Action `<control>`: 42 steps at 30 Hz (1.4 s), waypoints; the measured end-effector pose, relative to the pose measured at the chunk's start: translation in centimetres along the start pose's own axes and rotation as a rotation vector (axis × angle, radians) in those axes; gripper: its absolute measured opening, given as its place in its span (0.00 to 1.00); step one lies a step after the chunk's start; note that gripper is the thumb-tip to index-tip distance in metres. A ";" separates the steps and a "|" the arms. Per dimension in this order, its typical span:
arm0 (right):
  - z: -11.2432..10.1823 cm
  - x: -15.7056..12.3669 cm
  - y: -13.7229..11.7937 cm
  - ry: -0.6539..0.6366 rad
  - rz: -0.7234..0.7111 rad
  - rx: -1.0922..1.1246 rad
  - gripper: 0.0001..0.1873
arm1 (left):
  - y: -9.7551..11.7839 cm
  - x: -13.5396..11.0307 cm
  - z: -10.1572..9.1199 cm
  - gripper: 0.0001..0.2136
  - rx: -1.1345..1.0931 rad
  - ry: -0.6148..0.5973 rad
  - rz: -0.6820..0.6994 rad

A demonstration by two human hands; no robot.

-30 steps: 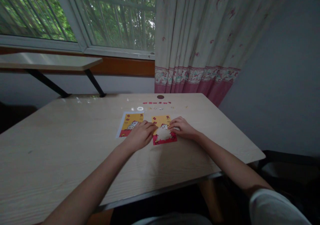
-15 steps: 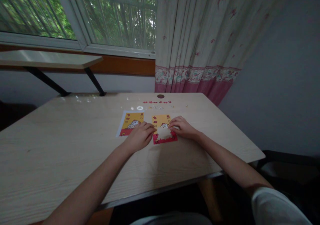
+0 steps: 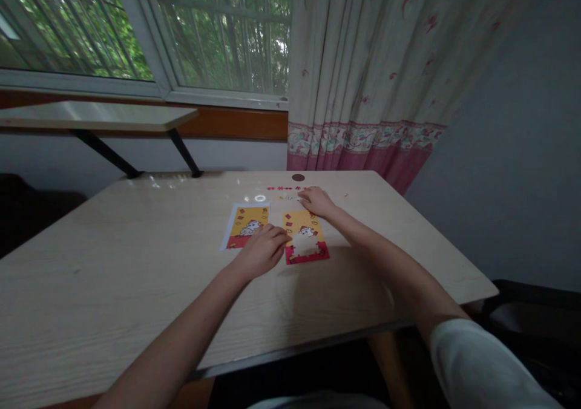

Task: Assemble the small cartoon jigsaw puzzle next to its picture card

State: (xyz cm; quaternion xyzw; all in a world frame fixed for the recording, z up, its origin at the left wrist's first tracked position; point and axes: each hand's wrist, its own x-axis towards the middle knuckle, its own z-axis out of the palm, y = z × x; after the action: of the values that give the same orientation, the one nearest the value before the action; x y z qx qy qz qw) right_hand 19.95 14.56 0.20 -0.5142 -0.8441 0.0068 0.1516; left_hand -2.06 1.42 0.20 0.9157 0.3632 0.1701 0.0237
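Observation:
A small jigsaw puzzle, yellow above and red below with a white figure, lies on the wooden table. To its left lies a printed picture card with the same design. My left hand rests with fingers curled against the puzzle's left edge, between card and puzzle. My right hand reaches past the puzzle's far edge, fingers bent down over small loose pieces in a row near the table's back edge. Whether it holds one is hidden.
A dark round cable hole sits at the table's back edge. Behind stand a window, a floral curtain and a narrow shelf on black brackets. The table's right corner drops off beside a dark seat.
My right hand left the puzzle's right side and moved away to the row of loose pieces at the back. My left hand stayed at the puzzle's left edge.

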 end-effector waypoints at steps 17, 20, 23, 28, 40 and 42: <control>-1.2 0.5 0.5 -0.099 0.005 0.153 0.10 | 0.3 0.1 -0.2 0.13 -0.009 -0.015 -0.026; -1.2 0.6 0.3 -0.105 0.024 0.161 0.08 | 0.2 0.0 -0.1 0.13 -0.014 -0.012 -0.027; -1.4 0.6 0.1 -0.113 0.030 0.155 0.07 | 0.1 0.0 0.0 0.13 -0.022 -0.004 -0.027; -1.8 0.6 -0.1 -0.147 0.016 0.136 0.08 | 0.0 0.0 0.1 0.13 -0.026 -0.003 -0.017; -2.8 -1.5 0.1 -0.042 0.015 0.292 0.13 | 0.2 0.2 -0.1 0.13 -0.063 0.027 -0.045; -3.1 -3.2 0.1 0.045 0.057 0.482 0.10 | 0.5 0.4 -0.2 0.12 -0.106 0.071 -0.074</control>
State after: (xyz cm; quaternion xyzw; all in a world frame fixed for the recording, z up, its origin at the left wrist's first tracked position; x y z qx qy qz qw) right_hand 22.18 11.37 2.33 -0.4867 -0.7997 0.2011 0.2884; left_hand -1.52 1.33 0.59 0.8925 0.3880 0.2204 0.0653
